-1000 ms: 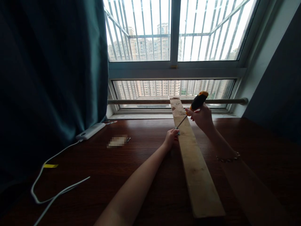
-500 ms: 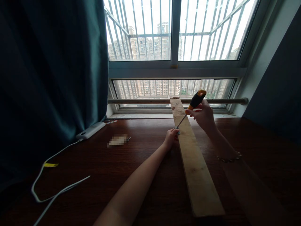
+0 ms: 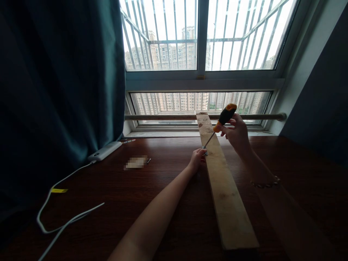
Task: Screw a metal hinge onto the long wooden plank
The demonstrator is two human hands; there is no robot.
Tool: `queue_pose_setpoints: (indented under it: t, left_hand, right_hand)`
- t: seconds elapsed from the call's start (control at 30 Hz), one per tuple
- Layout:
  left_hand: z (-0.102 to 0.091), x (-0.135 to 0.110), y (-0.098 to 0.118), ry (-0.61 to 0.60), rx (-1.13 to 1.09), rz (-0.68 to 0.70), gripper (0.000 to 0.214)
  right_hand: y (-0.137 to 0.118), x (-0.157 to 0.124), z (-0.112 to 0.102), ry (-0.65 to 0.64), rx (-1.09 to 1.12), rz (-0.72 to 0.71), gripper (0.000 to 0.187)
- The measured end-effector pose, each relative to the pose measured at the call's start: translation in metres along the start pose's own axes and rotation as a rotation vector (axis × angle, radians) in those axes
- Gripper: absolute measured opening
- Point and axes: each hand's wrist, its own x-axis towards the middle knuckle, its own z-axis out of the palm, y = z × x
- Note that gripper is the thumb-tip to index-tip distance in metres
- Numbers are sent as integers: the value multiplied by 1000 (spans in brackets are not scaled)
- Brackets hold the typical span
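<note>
A long pale wooden board runs from near me toward the window. At its left edge, my left hand pinches a small shiny metal fitting against the wood; its exact kind is too small to make out. My right hand grips a screwdriver with a black and orange handle. The screwdriver's shaft slants down to the left, and its tip meets the fitting beside my left fingertips. Some of the right fingers are hidden behind the handle.
On the dark wooden tabletop lies a blurred-out patch with a small metal piece beside it. A white power strip and white cable are at left, near the blue curtain. A horizontal rail crosses the window.
The right fingers have shifted slightly around the screwdriver handle, and the handle has moved a little to the left. My left hand and the board stay nearly the same.
</note>
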Motion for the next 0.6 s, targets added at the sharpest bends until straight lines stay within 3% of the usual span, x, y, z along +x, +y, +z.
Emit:
queue_pose_setpoints:
  t: [0.17, 0.4, 0.6]
  left_hand:
    - [0, 0, 0, -12, -20, -17, 26]
    - [-1, -1, 1, -27, -32, -17, 26]
    - [-1, -2, 1, -33, -43, -21, 26]
  right_hand:
    - [-8, 0, -2, -128, 172, 82, 42]
    - [11, 5, -4, 15, -1, -2, 48]
    - [-8, 1, -6, -90, 148, 23, 48]
